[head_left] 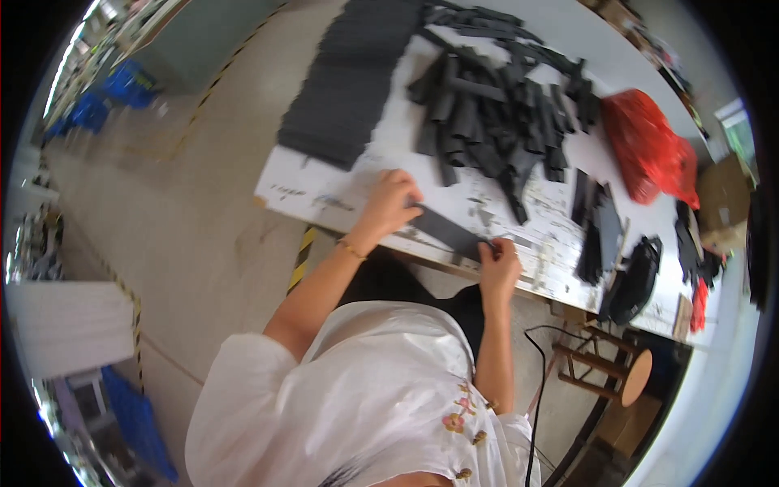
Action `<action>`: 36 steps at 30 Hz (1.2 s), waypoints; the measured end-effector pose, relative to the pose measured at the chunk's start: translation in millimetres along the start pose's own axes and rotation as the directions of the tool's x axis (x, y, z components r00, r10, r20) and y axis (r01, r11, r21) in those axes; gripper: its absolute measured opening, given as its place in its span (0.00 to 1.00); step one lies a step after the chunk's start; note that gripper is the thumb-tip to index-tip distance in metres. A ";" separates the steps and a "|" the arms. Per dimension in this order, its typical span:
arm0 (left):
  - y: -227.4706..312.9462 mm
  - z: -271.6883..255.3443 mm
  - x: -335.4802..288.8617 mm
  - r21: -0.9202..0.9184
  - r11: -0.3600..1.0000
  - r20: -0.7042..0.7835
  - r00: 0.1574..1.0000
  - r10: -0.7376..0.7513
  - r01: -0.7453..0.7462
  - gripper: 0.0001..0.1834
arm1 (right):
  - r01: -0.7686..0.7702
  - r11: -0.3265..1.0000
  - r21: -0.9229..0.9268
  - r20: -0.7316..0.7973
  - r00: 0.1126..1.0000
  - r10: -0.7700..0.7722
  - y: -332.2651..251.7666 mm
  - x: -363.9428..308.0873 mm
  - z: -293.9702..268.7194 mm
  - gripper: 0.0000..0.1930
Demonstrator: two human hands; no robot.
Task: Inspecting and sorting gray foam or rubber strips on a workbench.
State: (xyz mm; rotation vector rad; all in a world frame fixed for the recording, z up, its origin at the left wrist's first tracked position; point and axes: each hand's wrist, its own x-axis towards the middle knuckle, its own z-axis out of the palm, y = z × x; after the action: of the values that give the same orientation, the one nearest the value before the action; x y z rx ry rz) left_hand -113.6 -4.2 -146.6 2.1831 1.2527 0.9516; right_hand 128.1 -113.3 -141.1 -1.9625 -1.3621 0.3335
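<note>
A dark grey fabric strip (449,230) stretches between my two hands over the front edge of the white table (286,180). My left hand (391,203) pinches its left end, fingers closed. At the other end, my right hand (499,261) grips the strip between thumb and fingers. Beyond my left hand lies a long, neat stack of dark grey strips (349,81), overlapped in rows. A loose heap of dark strips (495,105), many of them curled or folded, spreads behind the held one.
To the right lie more dark strips (596,227), a red plastic bag (645,146) and a black bundle (637,280). A wooden stool (635,377) stands below the table's right part, near a black cable (542,357). Cardboard boxes (724,199) sit at the far right.
</note>
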 end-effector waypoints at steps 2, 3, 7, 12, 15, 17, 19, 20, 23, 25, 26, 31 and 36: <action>-7.5 -7.7 1.2 -0.015 1.000 -0.019 1.000 -0.017 0.016 0.11 | -0.027 0.996 0.087 -0.059 0.998 0.033 -2.4 6.8 -5.5 0.13; -12.5 -10.7 2.5 -0.043 0.998 -0.056 0.997 -0.051 0.048 0.11 | -0.096 0.985 0.145 -0.060 0.993 0.105 -4.6 14.6 -13.0 0.11; -20.7 -7.0 34.4 -0.345 0.886 -0.039 0.939 -0.342 0.308 0.07 | -0.023 0.999 -0.041 -0.489 0.872 0.000 64.3 81.0 -73.2 0.04; -18.5 27.1 73.0 -0.473 0.722 0.046 0.833 -0.552 0.505 0.09 | -0.225 0.954 -0.196 -0.684 0.729 0.031 131.5 143.6 -117.4 0.10; -3.2 42.6 83.4 -0.316 0.764 -0.007 0.804 -0.594 0.562 0.09 | -0.227 0.669 -0.707 -0.519 0.809 -0.275 154.5 153.7 -114.2 0.11; -28.9 48.7 83.4 -0.250 0.817 -0.109 0.823 -0.557 0.520 0.12 | -0.156 0.519 -0.840 -0.247 0.963 -0.110 159.3 161.6 -103.2 0.11; -21.4 52.1 83.5 -0.176 0.835 -0.141 0.826 -0.546 0.522 0.14 | -0.123 0.419 -0.900 -0.187 0.975 -0.116 155.5 156.0 -99.4 0.10; -18.8 52.8 84.7 -0.164 0.823 -0.117 0.818 -0.563 0.543 0.15 | -0.058 0.341 -0.938 -0.110 0.984 -0.137 153.8 153.1 -99.9 0.09; 5.3 44.5 84.4 -0.057 0.857 -0.107 0.851 -0.515 0.512 0.12 | 0.060 0.308 -0.949 -0.002 0.980 -0.199 155.3 147.5 -104.5 0.07; -2.5 41.9 80.0 -0.158 0.834 -0.110 0.830 -0.547 0.528 0.12 | 0.145 0.289 -0.946 0.061 0.958 -0.279 146.8 143.5 -100.2 0.06; -6.7 39.9 76.7 -0.258 0.806 -0.103 0.815 -0.571 0.532 0.11 | 0.159 0.293 -0.943 0.071 0.955 -0.289 143.9 141.7 -99.7 0.06; -0.3 28.3 54.9 -0.859 0.269 0.154 0.722 -0.674 0.435 0.16 | 0.086 0.557 -0.826 -0.154 0.916 -0.370 133.1 131.6 -112.5 0.06; 7.0 7.1 32.0 -0.891 -0.220 0.440 0.635 -0.636 0.397 0.11 | 0.212 0.966 -0.147 -0.131 0.964 -0.231 43.3 95.2 -95.7 0.10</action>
State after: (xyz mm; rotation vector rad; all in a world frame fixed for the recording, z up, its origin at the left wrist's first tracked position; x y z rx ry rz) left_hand -93.1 19.9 -135.7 0.2616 0.8775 1.0672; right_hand 252.6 -75.2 -85.2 -1.8735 -1.5210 -0.0082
